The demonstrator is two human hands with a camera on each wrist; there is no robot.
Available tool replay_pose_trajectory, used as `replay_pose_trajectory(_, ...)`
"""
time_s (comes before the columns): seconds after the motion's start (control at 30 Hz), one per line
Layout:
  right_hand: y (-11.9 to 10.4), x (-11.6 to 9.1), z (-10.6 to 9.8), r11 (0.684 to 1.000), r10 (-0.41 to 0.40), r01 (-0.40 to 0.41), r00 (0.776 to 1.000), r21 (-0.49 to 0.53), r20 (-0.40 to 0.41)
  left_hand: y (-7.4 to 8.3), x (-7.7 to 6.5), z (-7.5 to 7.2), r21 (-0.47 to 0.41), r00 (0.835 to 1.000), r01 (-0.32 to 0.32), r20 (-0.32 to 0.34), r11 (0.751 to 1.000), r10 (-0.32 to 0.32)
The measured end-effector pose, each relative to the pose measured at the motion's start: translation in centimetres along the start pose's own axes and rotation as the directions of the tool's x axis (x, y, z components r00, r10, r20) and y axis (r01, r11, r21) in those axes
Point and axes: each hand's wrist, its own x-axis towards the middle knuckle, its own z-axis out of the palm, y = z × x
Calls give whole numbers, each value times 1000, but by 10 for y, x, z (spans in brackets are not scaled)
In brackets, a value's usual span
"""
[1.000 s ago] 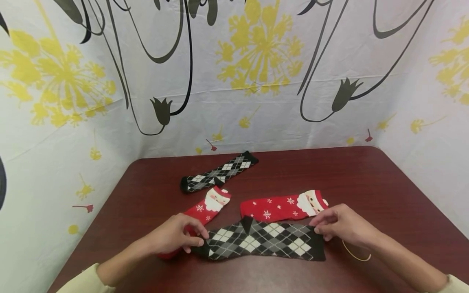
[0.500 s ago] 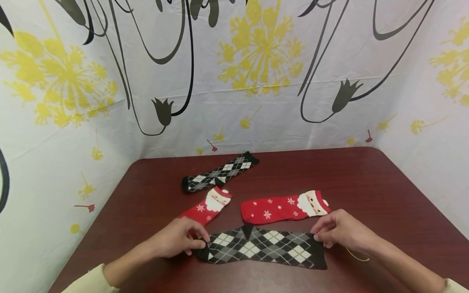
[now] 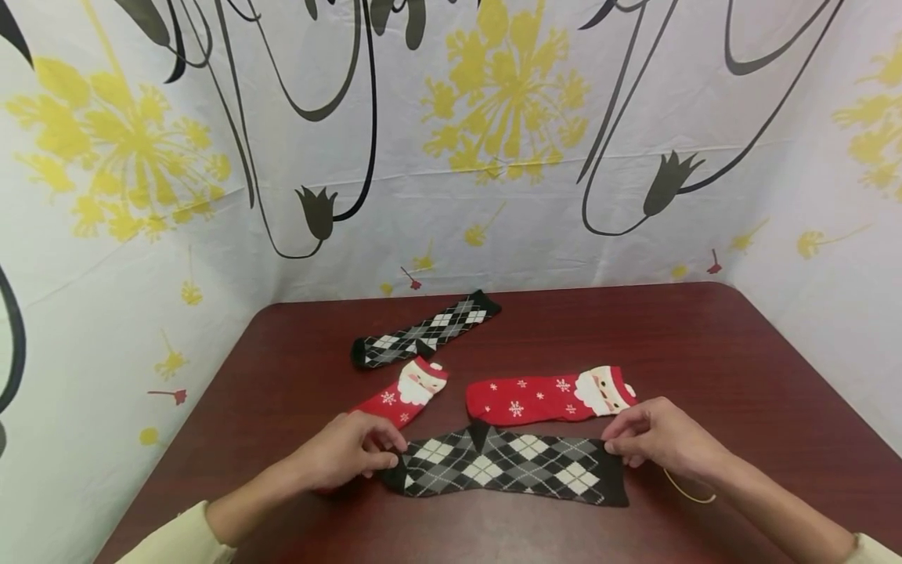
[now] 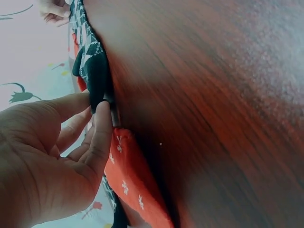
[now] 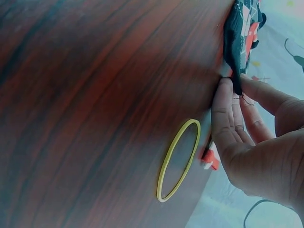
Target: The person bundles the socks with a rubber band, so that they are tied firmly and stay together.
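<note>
While in both hands [image 3: 348, 453] [image 3: 665, 442], argyle sock [image 3: 510, 468] outstretched

Both hands [image 3: 350, 450] pinch the nearer argyle sock [image 3: 509, 466] at its ends.

In the head view, the left hand [image 3: 348, 448] hides much of the slanted red sock [image 3: 391, 401], and the edges crop both sleeves [image 3: 186, 539] and the near side of the table [image 3: 486, 534]. The left wrist view crops the right hand [image 4: 53, 10], its fingers [image 4: 61, 22] blurred.
</note>
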Motion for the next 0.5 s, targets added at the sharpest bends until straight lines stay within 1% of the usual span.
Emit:
replay_pose_trajectory(0.17,-2,1,-1,998,7,-10,999,-54,-47,1,-3,-3,-4,999,6,-38,1000,-6)
replay_pose_trajectory(0.27,-2,2,-3,997,39,-44,996,-66,-75,0,-5,-5,-19,999,2,-48,1000,-3)
replay_pose_trajectory(0.4,-2,4,-7,995,67,-73,994,-69,-91,-1,-5,-7,-37,999,0,-54,999,-2)
replay_pose_trajectory(0.5,-2,6,-8,995,63,-69,995,-74,-81,-3,-5,-9,-51,999,9,-50,999,-12)
